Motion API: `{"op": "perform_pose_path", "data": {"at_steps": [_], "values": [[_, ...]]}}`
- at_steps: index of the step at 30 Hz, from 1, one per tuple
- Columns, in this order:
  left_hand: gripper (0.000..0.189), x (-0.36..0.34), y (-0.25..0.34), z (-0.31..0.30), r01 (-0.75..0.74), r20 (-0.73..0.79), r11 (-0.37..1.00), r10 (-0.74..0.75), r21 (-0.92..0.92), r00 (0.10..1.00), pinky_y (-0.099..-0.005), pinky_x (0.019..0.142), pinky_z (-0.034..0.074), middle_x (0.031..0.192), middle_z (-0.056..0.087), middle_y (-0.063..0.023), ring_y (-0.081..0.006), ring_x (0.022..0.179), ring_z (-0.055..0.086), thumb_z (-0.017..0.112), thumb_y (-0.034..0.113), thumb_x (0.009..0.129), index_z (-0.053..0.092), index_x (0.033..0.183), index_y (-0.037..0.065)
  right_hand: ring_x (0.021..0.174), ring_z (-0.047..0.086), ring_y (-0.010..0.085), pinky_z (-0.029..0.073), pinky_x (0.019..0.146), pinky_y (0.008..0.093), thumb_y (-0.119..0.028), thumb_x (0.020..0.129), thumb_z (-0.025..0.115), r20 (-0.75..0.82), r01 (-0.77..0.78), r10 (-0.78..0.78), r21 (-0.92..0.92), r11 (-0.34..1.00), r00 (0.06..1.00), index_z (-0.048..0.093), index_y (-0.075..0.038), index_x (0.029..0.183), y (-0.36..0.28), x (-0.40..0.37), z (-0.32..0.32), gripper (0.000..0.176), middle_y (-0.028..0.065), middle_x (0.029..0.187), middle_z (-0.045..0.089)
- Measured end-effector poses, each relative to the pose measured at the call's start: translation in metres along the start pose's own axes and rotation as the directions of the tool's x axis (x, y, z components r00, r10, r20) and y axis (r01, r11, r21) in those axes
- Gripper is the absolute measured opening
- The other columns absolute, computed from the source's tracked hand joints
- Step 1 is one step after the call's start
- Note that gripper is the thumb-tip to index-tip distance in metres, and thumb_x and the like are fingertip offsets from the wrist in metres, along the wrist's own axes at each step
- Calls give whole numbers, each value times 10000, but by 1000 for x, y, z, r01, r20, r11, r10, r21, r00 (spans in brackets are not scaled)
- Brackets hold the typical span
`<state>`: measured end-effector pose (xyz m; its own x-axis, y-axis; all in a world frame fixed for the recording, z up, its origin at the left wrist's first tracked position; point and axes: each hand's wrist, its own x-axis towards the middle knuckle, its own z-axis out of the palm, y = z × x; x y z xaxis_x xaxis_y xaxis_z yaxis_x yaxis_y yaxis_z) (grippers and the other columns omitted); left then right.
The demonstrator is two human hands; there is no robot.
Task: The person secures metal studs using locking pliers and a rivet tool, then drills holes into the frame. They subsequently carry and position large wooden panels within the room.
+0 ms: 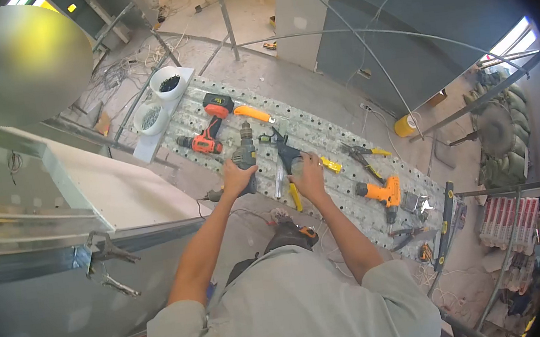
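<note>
My left hand (237, 178) is closed around the body of a dark corded power drill (247, 150), its chuck pointing away from me on the perforated metal platform (343, 159). Close to its right, my right hand (309, 174) has its fingers curled at the handle of a black pistol-grip tool (287, 151), whose exact kind does not show. Beyond the left hand lies a red-and-black cordless drill (208, 142). A yellow-handled tool (296, 197) lies just below the right hand, and a yellow-and-orange utility knife (253, 114) rests farther up the platform.
Two white tubs of screws (151, 119) stand at the platform's far left end. Toward the right lie an orange cordless drill (383, 192), yellow-handled snips (366, 156) and a spirit level (444, 224). Metal rails surround the platform. Locking pliers (109, 255) hang on a frame at left.
</note>
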<state>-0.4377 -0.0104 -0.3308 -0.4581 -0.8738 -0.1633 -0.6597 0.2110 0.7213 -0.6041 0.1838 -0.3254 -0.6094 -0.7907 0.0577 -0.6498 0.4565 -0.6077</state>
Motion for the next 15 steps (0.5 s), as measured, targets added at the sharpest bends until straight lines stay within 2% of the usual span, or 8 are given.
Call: {"op": "perform_pose_path", "data": {"at_steps": [1,2,3,4,6,7,9,15], "values": [[872,8,0,11,4,4,1000,-4,8,1000,-468,979,471,1186,568,-304,-434,1128,566,869,404,651,478,1229,-118,1326,395,490,367,1108,525,-308,667,904,-57,-80,73,-125,989,996,411,-16,1432,3,6,-6,956,304,1444,383],[860,16,0,20,-22,-34,999,23,48,999,-468,995,454,1179,558,-298,-431,1138,544,868,410,649,486,1209,-119,1391,319,500,318,1136,565,-418,674,893,7,-120,122,-137,983,993,361,-12,1475,6,14,-6,1044,339,1464,349],[848,26,0,25,-44,-81,995,51,90,995,-469,1011,437,1172,547,-293,-428,1148,523,867,415,647,493,1189,-120,1391,319,500,318,1136,565,-418,674,893,15,-107,110,-126,986,994,361,-12,1475,7,21,-4,1044,339,1464,349],[848,33,-1,33,-30,-103,995,40,99,994,-469,1011,437,1172,547,-293,-428,1148,523,867,415,647,493,1189,-120,1418,291,491,269,1157,582,-468,664,888,61,-146,161,-208,967,985,328,-38,1510,7,23,1,1102,325,1471,354],[837,43,-1,45,-75,-172,921,151,382,973,-474,1039,402,1169,539,-285,-416,1158,504,861,431,652,502,1163,-125,1458,253,480,150,1181,642,-573,634,874,147,-165,215,-293,942,966,266,-61,1561,8,28,6,1221,316,1488,350],[837,45,1,46,-51,-196,918,138,394,971,-474,1039,402,1169,539,-285,-416,1158,504,861,431,652,502,1163,-125,1458,253,480,150,1181,642,-573,634,874,163,-139,190,-279,950,968,266,-61,1561,7,30,4,1221,316,1488,350],[836,48,4,49,-31,-162,910,107,414,981,-476,1058,375,1183,538,-279,-407,1170,496,859,453,653,510,1152,-120,1423,310,451,202,1170,624,-599,645,858,202,-206,281,-328,922,938,265,-60,1549,5,33,0,1207,289,1440,391],[807,47,7,52,-43,-132,929,98,368,986,-487,1066,365,1236,493,-281,-416,1214,445,862,433,664,512,1153,-104,1349,389,416,176,1165,650,-503,636,886,185,-217,280,-300,929,942,326,-66,1517,9,33,1,1132,241,1360,429]]}}
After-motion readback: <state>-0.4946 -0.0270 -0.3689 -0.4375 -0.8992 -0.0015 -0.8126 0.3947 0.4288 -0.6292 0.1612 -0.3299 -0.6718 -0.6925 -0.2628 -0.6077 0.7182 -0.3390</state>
